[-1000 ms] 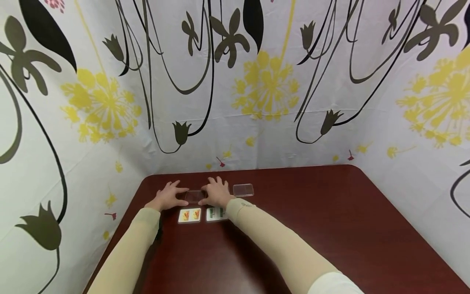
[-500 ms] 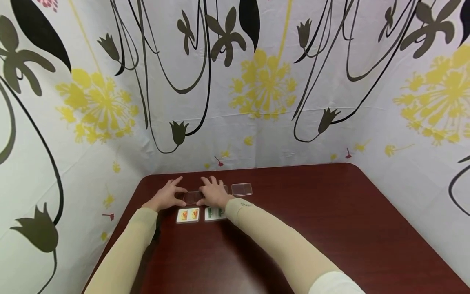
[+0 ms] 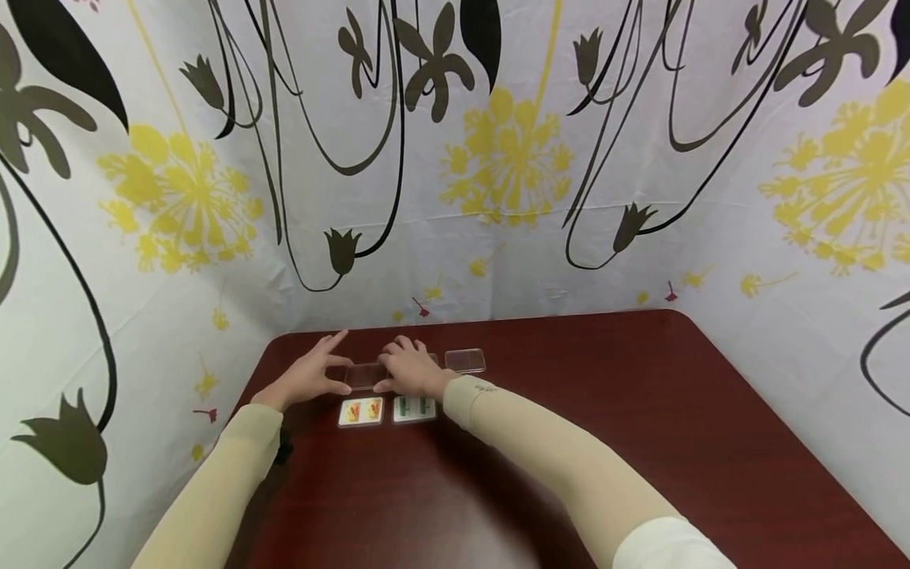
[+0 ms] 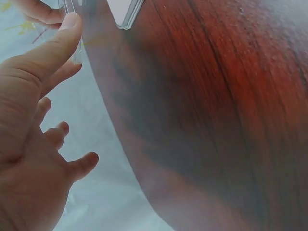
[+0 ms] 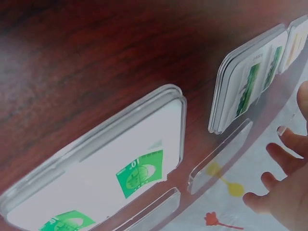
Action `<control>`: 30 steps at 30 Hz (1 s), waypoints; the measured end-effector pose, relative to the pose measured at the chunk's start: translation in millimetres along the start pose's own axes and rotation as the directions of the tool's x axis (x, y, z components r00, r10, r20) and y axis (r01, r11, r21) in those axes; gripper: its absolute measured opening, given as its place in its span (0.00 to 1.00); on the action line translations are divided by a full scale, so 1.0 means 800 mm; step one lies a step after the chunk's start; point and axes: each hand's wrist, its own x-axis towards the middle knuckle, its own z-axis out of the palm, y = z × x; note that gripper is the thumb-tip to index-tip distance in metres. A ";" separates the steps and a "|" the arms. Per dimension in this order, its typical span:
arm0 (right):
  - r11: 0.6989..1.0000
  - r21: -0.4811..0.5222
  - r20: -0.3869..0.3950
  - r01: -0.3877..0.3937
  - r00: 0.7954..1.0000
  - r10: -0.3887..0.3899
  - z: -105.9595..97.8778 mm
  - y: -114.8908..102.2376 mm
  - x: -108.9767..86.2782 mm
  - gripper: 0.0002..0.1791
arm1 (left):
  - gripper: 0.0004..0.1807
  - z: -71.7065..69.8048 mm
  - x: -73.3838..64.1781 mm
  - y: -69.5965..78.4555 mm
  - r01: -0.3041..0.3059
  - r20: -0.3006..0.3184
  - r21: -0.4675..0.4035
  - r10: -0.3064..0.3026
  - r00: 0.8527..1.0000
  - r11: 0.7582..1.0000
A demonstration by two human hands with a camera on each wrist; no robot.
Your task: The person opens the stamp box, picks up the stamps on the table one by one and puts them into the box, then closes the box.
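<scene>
A clear plastic cover (image 3: 365, 376) lies on the table between the two hands. My left hand (image 3: 309, 375) is at its left end, thumb and fingers spread; in the left wrist view the thumb (image 4: 57, 48) overlaps the clear edge, and contact is unclear. My right hand (image 3: 411, 369) is at its right end, fingers loosely bent, and partly hides a second clear cover (image 5: 221, 156). In front lie a clear case with orange-printed stamps (image 3: 360, 412) and one with green-printed stamps (image 3: 415, 408).
A third clear cover (image 3: 465, 361) lies to the right of the right hand. Another case with green stamps (image 5: 96, 173) shows in the right wrist view; the right sleeve hides it in the head view. Patterned cloth (image 3: 512, 261) hangs behind the dark red table (image 3: 640, 442).
My left hand has shifted slightly left and its fingers have spread wider. The right hand stays nearly in place by the cover. The head view has drifted a little.
</scene>
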 end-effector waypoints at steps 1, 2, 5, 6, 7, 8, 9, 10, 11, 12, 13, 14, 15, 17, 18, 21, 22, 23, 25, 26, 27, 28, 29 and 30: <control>1.000 0.007 -0.001 0.010 1.000 -0.010 -0.002 -0.001 -0.002 0.34 | 0.30 -0.001 -0.002 0.001 0.000 0.002 -0.001 0.000 1.000 1.000; 1.000 0.008 -0.002 0.018 1.000 -0.018 -0.002 -0.003 -0.004 0.34 | 0.30 -0.003 -0.004 0.002 -0.001 0.003 -0.001 0.001 1.000 1.000; 0.999 0.013 -0.003 0.036 0.999 -0.036 -0.004 -0.008 -0.009 0.34 | 0.31 -0.004 -0.011 0.003 -0.003 0.005 -0.005 0.003 1.000 1.000; 0.999 0.013 -0.002 0.040 0.999 -0.040 -0.005 -0.010 -0.010 0.33 | 0.31 -0.003 -0.013 0.003 -0.003 0.007 -0.003 0.003 1.000 1.000; 0.999 0.013 0.001 0.043 0.999 -0.043 -0.005 -0.012 -0.012 0.33 | 0.31 -0.003 -0.016 0.003 -0.004 0.009 -0.001 0.004 1.000 1.000; 0.999 0.013 0.002 0.045 0.999 -0.045 -0.004 -0.014 -0.014 0.33 | 0.31 -0.001 -0.018 0.003 -0.006 0.013 0.000 0.006 1.000 1.000; 0.999 0.015 0.004 0.047 0.999 -0.047 -0.004 -0.016 -0.015 0.33 | 0.30 0.000 -0.020 0.003 -0.009 0.018 0.002 0.008 1.000 1.000; 0.999 0.018 0.007 0.050 0.999 -0.050 -0.003 -0.018 -0.017 0.33 | 0.30 0.001 -0.023 0.004 -0.010 0.023 0.006 0.010 1.000 1.000; 0.998 0.018 0.012 0.053 0.999 -0.053 -0.002 -0.020 -0.018 0.33 | 0.30 0.002 -0.025 0.004 -0.008 0.030 0.009 0.008 1.000 1.000; 0.998 0.017 0.015 0.056 0.998 -0.056 -0.001 -0.021 -0.019 0.33 | 0.29 0.004 -0.027 0.005 -0.013 0.036 0.015 0.013 0.999 1.000; 0.998 0.017 0.016 0.060 0.998 -0.061 0.001 -0.022 -0.021 0.33 | 0.29 0.005 -0.029 0.005 -0.019 0.042 0.016 0.019 0.999 1.000; 0.998 0.016 0.017 0.065 0.998 -0.065 0.002 -0.023 -0.021 0.33 | 0.29 0.006 -0.030 0.006 -0.024 0.048 0.020 0.023 0.999 1.000; 0.998 0.014 0.018 0.069 0.997 -0.069 0.003 -0.024 -0.022 0.32 | 0.29 0.007 -0.032 0.007 -0.030 0.052 0.026 0.029 0.998 0.999; 0.997 0.015 0.021 0.074 0.997 -0.074 0.006 -0.026 -0.023 0.32 | 0.29 0.010 -0.035 0.007 -0.040 0.057 0.035 0.038 0.998 0.999; 0.997 0.015 0.020 0.075 0.997 -0.075 0.007 -0.027 -0.023 0.31 | 0.29 0.011 -0.036 0.007 -0.044 0.058 0.034 0.042 0.997 0.998; 0.997 0.015 0.022 0.073 0.997 -0.073 0.010 -0.029 -0.023 0.31 | 0.28 0.013 -0.039 0.007 -0.046 0.063 0.038 0.044 0.997 0.998; 0.997 0.015 0.022 0.073 0.997 -0.073 0.011 -0.030 -0.024 0.31 | 0.27 0.014 -0.040 0.007 -0.045 0.066 0.041 0.042 0.997 0.998; 0.997 0.012 0.020 0.075 0.997 -0.075 0.012 -0.031 -0.024 0.31 | 0.27 0.015 -0.040 0.007 -0.042 0.068 0.042 0.039 0.997 0.998; 0.997 0.006 0.016 0.078 0.997 -0.078 0.013 -0.033 -0.025 0.31 | 0.26 0.018 -0.042 0.007 -0.036 0.073 0.047 0.033 0.997 0.998; 0.997 0.006 0.014 0.080 0.997 -0.080 0.013 -0.034 -0.025 0.31 | 0.26 0.019 -0.042 0.006 -0.036 0.075 0.050 0.032 0.997 0.998; 0.997 0.003 0.012 0.081 0.997 -0.081 0.013 -0.035 -0.026 0.31 | 0.26 0.020 -0.043 0.006 -0.035 0.077 0.052 0.031 0.997 0.998; 0.997 0.000 0.011 0.082 0.997 -0.082 0.014 -0.036 -0.027 0.31 | 0.26 0.021 -0.044 0.006 -0.035 0.078 0.055 0.030 0.996 0.998; 0.997 -0.002 0.010 0.083 0.996 -0.083 0.014 -0.037 -0.027 0.31 | 0.26 0.023 -0.045 0.006 -0.036 0.078 0.058 0.031 0.996 0.998; 0.997 -0.004 0.010 0.082 0.997 -0.082 0.014 -0.037 -0.028 0.31 | 0.26 0.024 -0.046 0.006 -0.038 0.077 0.061 0.033 0.996 0.997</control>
